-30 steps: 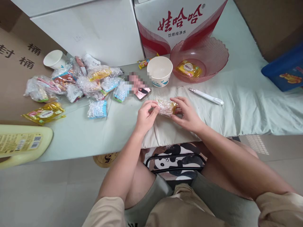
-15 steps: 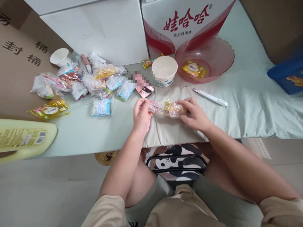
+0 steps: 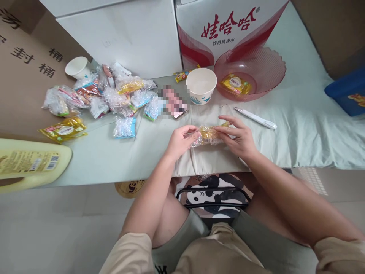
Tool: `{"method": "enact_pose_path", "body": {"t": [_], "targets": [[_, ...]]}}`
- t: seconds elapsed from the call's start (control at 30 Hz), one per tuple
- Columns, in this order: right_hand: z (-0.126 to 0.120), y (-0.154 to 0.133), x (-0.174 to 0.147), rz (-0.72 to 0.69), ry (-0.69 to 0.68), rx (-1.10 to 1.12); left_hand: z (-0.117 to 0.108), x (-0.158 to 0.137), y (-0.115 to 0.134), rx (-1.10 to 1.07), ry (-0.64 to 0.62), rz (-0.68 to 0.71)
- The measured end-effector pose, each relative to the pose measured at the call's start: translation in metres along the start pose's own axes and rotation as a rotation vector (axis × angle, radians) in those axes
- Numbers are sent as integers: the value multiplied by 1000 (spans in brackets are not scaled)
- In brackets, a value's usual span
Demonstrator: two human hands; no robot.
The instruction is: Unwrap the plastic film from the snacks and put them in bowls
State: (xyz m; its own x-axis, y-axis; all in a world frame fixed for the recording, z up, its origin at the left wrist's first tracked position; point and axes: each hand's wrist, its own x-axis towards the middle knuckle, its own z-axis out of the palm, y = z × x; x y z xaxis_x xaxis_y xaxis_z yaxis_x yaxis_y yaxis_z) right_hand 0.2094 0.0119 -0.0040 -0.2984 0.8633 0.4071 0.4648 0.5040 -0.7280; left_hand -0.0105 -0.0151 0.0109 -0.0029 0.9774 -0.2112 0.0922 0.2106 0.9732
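Note:
Between my hands, close to the front edge of the cloth, is a yellow snack packet [image 3: 208, 134] in clear plastic wrap. My left hand [image 3: 181, 141] pinches its wrapped left end. My right hand [image 3: 238, 137] grips the right end with thumb and a finger, its forefinger lifted off. Beyond them stands a white paper cup [image 3: 201, 86], beside a phone [image 3: 179, 108] that is partly blurred out. A white utility knife [image 3: 256, 118] lies to the right of the cup. Behind it, a pink ribbed bowl [image 3: 268, 85] holds a yellow packet [image 3: 236, 84].
Several plastic-wrapped snacks [image 3: 118, 99] are heaped at the left by another paper cup [image 3: 76, 67]. A yellow packet [image 3: 64, 130] and a pale yellow jug [image 3: 34, 161] lie nearer. White boxes [image 3: 119, 42] line the back; a blue container [image 3: 346, 91] is far right.
My left hand has shifted right, nearer my right hand, and the wrapped packet looks more bunched, with more yellow showing. My right forefinger has lifted. The whole view has shifted slightly.

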Motion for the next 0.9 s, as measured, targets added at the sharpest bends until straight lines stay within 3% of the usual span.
{"method": "enact_pose_path", "body": {"t": [0.17,0.33,0.43,0.6,0.73,0.9], "targets": [[-5,-3,2,82,-8,63,-5,0,2,-72,9,-67],[-1,-2,3,-54,-207,24,-4,2,2,-111,6,-102],[1,-2,2,-72,-203,39,-3,2,3,-115,38,-130],[0,-5,-2,-104,-140,-40,-4,1,6,-106,7,-72],[2,-6,-3,-152,-186,-116,-5,1,4,-55,-40,-10],[2,-1,-1,-69,-157,30,-10,5,-3,30,21,55]]}}
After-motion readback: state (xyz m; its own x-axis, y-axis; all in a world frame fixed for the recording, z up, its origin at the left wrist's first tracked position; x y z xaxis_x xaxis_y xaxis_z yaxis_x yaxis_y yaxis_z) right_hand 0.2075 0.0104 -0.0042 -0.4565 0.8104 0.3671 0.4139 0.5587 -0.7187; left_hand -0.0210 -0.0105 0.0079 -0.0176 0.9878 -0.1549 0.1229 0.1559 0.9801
